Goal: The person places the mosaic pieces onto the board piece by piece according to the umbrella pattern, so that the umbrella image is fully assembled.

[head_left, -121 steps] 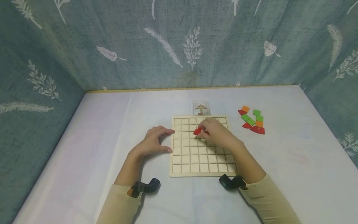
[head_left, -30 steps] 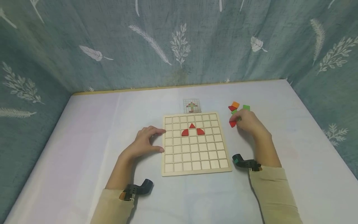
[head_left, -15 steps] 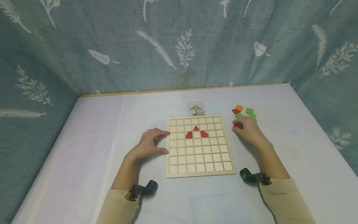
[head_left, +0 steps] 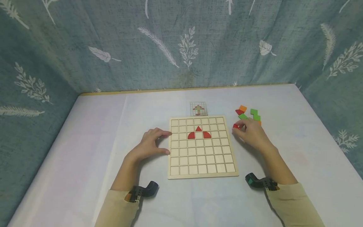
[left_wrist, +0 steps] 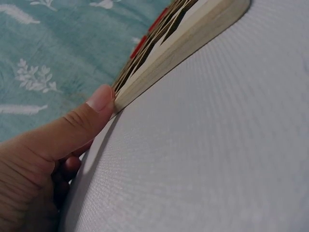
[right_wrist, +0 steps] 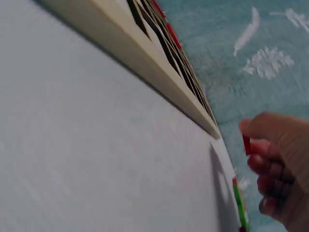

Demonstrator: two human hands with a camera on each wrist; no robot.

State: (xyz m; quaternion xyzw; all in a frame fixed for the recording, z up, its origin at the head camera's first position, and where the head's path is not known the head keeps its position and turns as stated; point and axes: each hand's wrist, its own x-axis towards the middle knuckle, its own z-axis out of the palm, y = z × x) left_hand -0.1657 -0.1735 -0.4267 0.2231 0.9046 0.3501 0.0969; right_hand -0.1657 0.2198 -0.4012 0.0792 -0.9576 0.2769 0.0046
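Observation:
A wooden grid board (head_left: 202,176) lies flat on the table. Three red tiles sit in its upper cells: a triangle (head_left: 198,128) with a quarter-round tile on its lower left (head_left: 191,135) and another on its lower right (head_left: 207,135). My left hand (head_left: 148,145) rests at the board's left edge, thumb and fingers spread and touching the rim. Just off the board's right side, my right hand (head_left: 252,134) pinches a red tile (right_wrist: 246,144) between thumb and fingertip; its full shape is partly covered by the fingers.
Beyond the right hand lie loose tiles: an orange square (head_left: 242,108), a red tile (head_left: 239,112), and green squares (head_left: 253,112), some partly behind the hand. A small pattern card (head_left: 198,109) lies behind the board. A patterned curtain (head_left: 181,44) hangs at the table's back.
Earlier, my right hand was over the board with red tiles; it then moved right to the loose tiles and now holds a red one slightly left of the pile. My left hand stays at the board.

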